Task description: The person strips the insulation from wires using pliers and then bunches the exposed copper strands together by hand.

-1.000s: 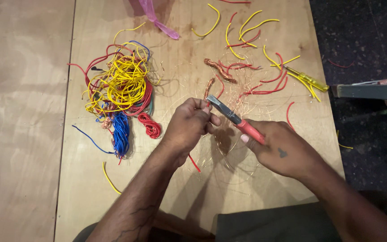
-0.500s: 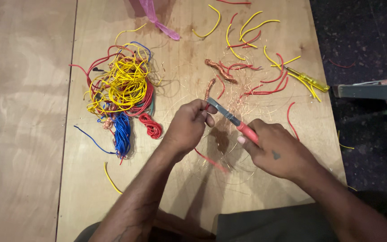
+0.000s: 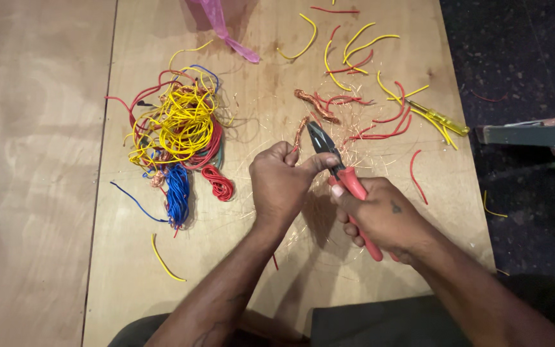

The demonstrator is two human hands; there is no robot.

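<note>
Red-handled pliers [image 3: 345, 183] sit clenched in the right hand [image 3: 380, 218], their jaws parted beside the left hand [image 3: 284, 183], which is fisted around what looks like a thin bared copper strand [image 3: 299, 133], though it is too fine to be sure. Beyond them, stripped red and yellow sheath pieces [image 3: 380, 122] and twisted copper bundles [image 3: 316, 106] lie across the plywood board [image 3: 226, 257], suggesting a fair share is done. Farther left, the tangled pile of yellow, red and blue wire [image 3: 175, 135] looks still unstripped.

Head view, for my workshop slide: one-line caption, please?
Right hand grips red-handled pliers beside left hand pinching copper strands, near a tangled wire pile.
</note>
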